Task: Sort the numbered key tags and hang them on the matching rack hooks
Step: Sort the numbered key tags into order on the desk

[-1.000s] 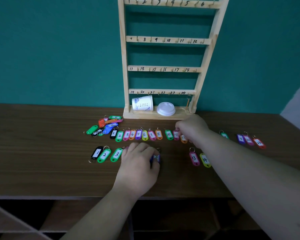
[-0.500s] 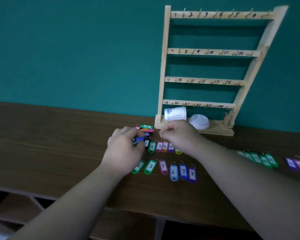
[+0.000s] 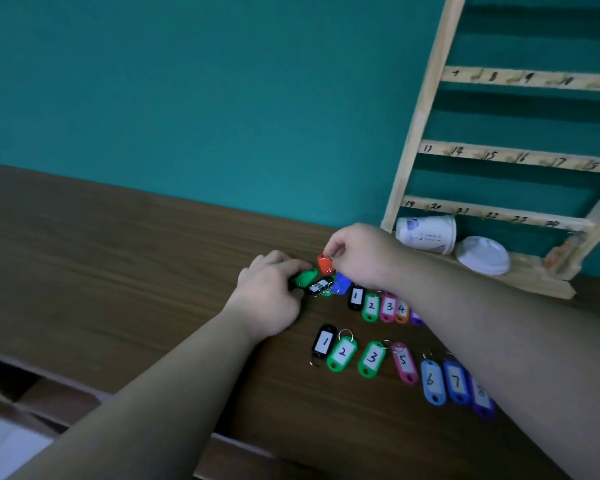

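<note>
A small heap of unsorted key tags (image 3: 328,285) lies on the wooden table (image 3: 118,271) left of the rack. My right hand (image 3: 364,254) pinches a red tag (image 3: 325,264) by its ring, lifted just above the heap. My left hand (image 3: 269,292) touches a green tag (image 3: 306,278) at the heap's left side; its fingers are curled there. Two rows of numbered tags lie in front: a far row (image 3: 378,306) starting 1, 2, 3, 4, and a near row (image 3: 395,365) reading 1, 2, 3, 5, 6, 7. The wooden hook rack (image 3: 426,98) stands at the right against the wall.
A white paper cup (image 3: 426,233) lies on its side on the rack's base, with a white lid (image 3: 482,254) beside it. A teal wall rises behind the table. The table's front edge runs across the lower left, with shelving below.
The camera has swung left and closer. My left hand left the near row and went to the heap. My right hand moved left from the far row and lifted a red tag.
</note>
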